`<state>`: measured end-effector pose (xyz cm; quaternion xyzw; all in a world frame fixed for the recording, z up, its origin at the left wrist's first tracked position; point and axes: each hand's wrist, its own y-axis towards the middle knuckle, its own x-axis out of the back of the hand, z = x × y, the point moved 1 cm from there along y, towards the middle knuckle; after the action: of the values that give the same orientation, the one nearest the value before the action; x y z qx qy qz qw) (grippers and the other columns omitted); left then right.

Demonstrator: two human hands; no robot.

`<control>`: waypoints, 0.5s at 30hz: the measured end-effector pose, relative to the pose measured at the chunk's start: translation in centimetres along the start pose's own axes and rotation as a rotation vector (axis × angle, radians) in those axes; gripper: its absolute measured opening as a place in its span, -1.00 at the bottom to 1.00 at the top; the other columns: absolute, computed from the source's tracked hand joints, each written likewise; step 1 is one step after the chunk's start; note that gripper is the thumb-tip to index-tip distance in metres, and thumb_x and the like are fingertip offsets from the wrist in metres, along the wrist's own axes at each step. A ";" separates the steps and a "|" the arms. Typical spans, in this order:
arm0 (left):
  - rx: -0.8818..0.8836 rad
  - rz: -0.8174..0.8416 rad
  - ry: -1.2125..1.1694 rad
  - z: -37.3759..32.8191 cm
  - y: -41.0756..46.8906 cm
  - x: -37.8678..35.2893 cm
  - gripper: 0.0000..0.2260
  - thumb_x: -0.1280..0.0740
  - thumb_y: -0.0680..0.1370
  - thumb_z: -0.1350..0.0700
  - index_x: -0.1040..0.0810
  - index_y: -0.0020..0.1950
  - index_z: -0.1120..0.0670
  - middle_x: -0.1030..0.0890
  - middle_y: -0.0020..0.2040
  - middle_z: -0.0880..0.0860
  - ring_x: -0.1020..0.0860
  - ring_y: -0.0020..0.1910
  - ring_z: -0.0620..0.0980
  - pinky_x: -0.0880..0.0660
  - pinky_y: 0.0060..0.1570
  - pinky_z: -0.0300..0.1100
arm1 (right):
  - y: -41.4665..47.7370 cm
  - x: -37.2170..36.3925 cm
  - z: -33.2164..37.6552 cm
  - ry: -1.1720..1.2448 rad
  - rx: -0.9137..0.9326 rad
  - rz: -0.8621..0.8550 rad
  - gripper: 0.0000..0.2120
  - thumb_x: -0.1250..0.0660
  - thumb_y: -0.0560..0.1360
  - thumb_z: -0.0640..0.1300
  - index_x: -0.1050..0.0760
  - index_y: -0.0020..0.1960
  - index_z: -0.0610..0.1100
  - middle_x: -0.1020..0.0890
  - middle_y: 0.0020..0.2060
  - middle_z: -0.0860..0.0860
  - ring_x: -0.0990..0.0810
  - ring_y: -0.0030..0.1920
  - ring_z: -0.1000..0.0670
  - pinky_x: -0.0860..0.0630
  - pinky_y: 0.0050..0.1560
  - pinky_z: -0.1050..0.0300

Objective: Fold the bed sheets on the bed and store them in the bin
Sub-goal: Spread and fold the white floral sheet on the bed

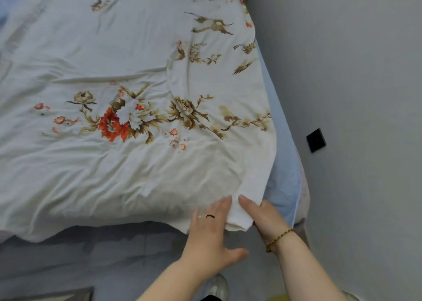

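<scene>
Hands meet at the near corner of the bed sheet (137, 163), low and right of centre in the frame. The sheet is pale, printed with orange and brown flowers. It lies spread and wrinkled over most of the picture, and its near edge hangs off the bed along the bottom.

The left hand (212, 232), with a ring (210, 216) on one finger, rests flat on the fabric. Its fingers are straight and it grips nothing. The right hand (262, 214), with a beaded bracelet (278, 238) at the wrist, lies against the corner's right side with one digit on top of the cloth. Its other fingers are hidden, so I cannot tell whether it pinches the corner or only touches it.

A blue under-layer (285, 182) shows along the right, beside the grey wall (354, 72) with its black plate (316, 140). No bin can be made out.

The corner looks doubled, so the likeliest slip is catching only the top layer — lifted that way, the layers would slide apart and the fold would come out crooked. The creases across the middle could also get trapped if the cloth is carried over before it is smoothed. The overhanging edge may drag more of the sheet toward the floor — its own weight would do it once the flat hand lets go.
</scene>
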<state>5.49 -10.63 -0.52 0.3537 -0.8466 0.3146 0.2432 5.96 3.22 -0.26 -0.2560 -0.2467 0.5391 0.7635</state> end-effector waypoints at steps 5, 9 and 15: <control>-0.095 -0.297 0.007 -2.1 0.2 4.1 -0.53 -0.10 0.26 -0.10 -0.47 0.13 -0.08 -0.66 -0.18 -0.17 -0.60 -0.23 -0.23 -0.42 -0.17 -0.46 | -2.8 -1.6 2.9 -0.068 0.066 0.091 -0.88 -0.22 0.55 -0.16 -0.51 0.01 -0.14 -0.60 -0.18 0.08 -0.56 -0.16 0.14 -0.53 -0.18 0.37; -0.111 -0.330 -0.081 -3.7 -1.1 7.4 -0.41 0.06 0.33 -0.19 -0.52 0.24 -0.11 -0.57 0.13 -0.19 -0.51 0.12 -0.17 -0.26 -0.17 -0.51 | -4.3 -2.0 5.3 -0.053 0.020 0.112 -0.65 -0.21 0.49 0.13 -0.57 -0.08 -0.14 -0.66 -0.13 -0.05 -0.60 -0.15 0.02 -0.53 -0.17 0.22; 0.058 -0.382 -0.485 -4.5 -3.9 11.1 -0.71 -0.18 0.47 0.01 -0.56 -0.34 -0.31 -0.54 -0.30 -0.41 -0.50 -0.19 -0.40 -0.30 -0.15 -0.62 | -4.3 -1.1 9.3 -0.263 0.188 -0.130 -0.68 -0.19 0.57 -0.15 -0.35 0.30 -0.17 -0.46 0.17 -0.05 -0.44 0.02 0.00 -0.38 0.08 0.17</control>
<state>2.30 -14.57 11.06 0.5781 -0.7888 0.1934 0.0789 2.51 2.10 9.38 -0.0941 -0.3089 0.5383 0.7784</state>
